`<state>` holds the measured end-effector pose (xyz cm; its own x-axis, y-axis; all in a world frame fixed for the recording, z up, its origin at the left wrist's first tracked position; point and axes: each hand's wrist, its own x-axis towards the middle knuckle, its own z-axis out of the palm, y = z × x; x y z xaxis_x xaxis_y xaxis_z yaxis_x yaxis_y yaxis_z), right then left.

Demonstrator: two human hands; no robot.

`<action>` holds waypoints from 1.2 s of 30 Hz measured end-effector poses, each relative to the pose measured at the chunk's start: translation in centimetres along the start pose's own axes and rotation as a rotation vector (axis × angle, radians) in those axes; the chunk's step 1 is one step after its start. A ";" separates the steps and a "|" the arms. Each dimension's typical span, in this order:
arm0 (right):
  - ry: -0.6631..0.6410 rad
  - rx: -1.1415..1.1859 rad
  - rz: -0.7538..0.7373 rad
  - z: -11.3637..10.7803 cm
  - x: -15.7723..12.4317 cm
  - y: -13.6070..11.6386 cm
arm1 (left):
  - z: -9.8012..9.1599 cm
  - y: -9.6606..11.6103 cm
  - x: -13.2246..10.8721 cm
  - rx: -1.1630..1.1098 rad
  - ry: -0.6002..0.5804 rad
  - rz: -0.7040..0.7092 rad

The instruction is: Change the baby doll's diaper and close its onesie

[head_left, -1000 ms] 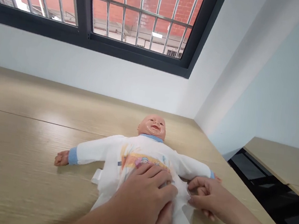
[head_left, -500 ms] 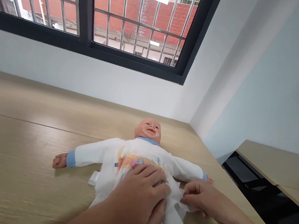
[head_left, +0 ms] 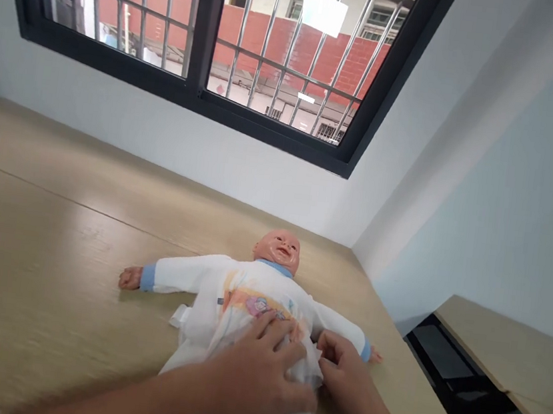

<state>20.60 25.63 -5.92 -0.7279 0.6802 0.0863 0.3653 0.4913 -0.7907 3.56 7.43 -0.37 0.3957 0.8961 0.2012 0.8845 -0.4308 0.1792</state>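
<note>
Lying loosely spread, the left hand [head_left: 256, 372] partly covers the diaper [head_left: 233, 309]; beside it, the right hand [head_left: 344, 370] pinches the diaper's edge, the doll's head [head_left: 279, 249] beyond both.

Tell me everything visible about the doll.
The doll lies face up on the wooden table, arms spread, its bald head shiny like plastic. Its white top has blue collar and cuffs; a printed diaper covers its front. The left hand lies over the diaper; the right hand is at its edge.
</note>
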 end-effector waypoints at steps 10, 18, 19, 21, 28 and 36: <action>-0.022 0.256 0.065 0.3 -0.6 -0.5 | 0.1 1.5 -0.5 -0.076 0.009 -0.036; -0.090 0.240 0.126 -0.5 -0.5 -1.2 | 0.0 1.7 -0.3 -0.086 -0.013 -0.044; -0.092 0.238 0.132 -0.6 -0.4 -1.1 | -0.1 1.7 -0.3 -0.082 -0.018 -0.032; -0.074 0.251 0.139 -0.6 -0.2 -0.8 | -0.6 1.6 -0.4 -0.094 -0.036 -0.013; 0.024 0.279 0.126 -0.2 0.3 0.2 | -2.0 1.2 -0.5 -0.171 -0.087 0.001; -0.121 0.500 0.191 -1.2 1.1 0.6 | -2.9 0.1 2.0 -0.169 -0.033 -0.036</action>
<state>20.75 27.32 -5.62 -0.7480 0.6499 -0.1344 0.1988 0.0262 -0.9797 3.75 8.90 2.86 0.3748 0.9132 0.1600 0.8454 -0.4075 0.3454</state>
